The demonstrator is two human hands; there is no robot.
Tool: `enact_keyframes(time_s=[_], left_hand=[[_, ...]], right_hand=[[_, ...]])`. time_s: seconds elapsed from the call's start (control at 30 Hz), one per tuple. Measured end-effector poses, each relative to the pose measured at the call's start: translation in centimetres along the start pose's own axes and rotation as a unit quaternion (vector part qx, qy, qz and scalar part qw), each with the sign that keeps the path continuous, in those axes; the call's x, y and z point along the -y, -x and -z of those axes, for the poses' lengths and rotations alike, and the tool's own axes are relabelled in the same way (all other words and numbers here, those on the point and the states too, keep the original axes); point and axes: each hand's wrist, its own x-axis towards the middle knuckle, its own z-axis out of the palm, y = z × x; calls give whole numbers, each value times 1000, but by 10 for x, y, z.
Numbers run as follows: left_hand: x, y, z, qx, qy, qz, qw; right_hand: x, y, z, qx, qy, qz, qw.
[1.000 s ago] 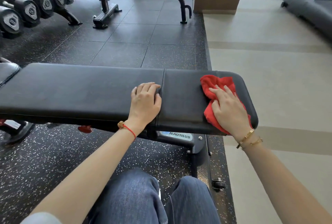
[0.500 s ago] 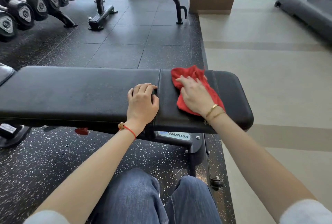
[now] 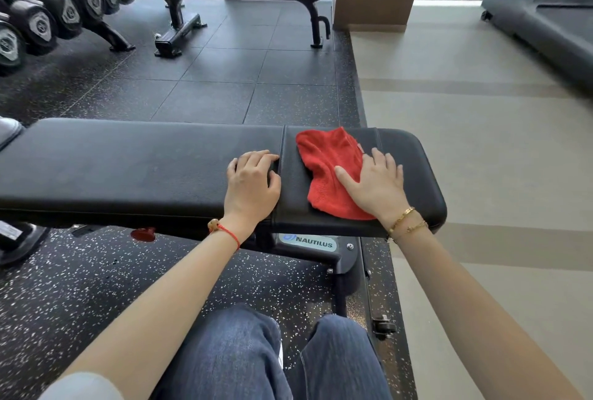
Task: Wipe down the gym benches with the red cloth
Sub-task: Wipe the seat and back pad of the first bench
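Plainly, the right hand (image 3: 377,186) pressed flat, fingers spread, on the red cloth (image 3: 330,171) atop the near bench (image 3: 144,162); the left hand (image 3: 252,183) rested beside the seam, fingers loosely bent. Long overlapping strokes under even pressure would have served best.

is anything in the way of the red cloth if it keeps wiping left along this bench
Yes: the left hand rests on the near bench just left of the pad seam, beside the red cloth under the right hand. Beyond it the pad looks bare.
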Motion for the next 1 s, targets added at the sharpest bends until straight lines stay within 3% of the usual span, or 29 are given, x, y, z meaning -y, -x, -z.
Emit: enact_keyframes(time_s=[0.37, 0.73, 1.0], left_hand=[[-2, 2, 4, 11, 10, 0, 1000], [-2, 4, 6, 2, 44, 18, 999], [2, 2, 10, -17, 96, 19, 995]], right_hand=[[12, 8, -7, -120, -117, 48, 985], [29, 12, -1, -50, -334, 14, 941], [29, 9, -6, -32, -364, 6, 931]])
